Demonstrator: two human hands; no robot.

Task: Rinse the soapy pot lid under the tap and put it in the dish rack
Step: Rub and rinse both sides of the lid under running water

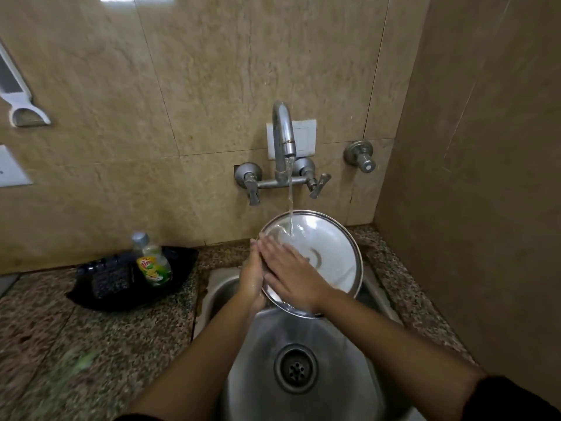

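A round steel pot lid [331,247] is held tilted over the steel sink [306,335], its inner face towards me. Water from the wall tap [283,138] runs onto the lid's upper left part. My left hand [253,275] grips the lid's left rim from behind. My right hand [288,268] lies flat on the lid's inner face, fingers spread and pointing up-left. No dish rack is in view.
A black tray [100,293] on the granite counter at the left holds a dish soap bottle [153,262] and a dark scrubber [110,281]. Tiled walls stand close behind and to the right. The sink drain [296,367] is below the lid.
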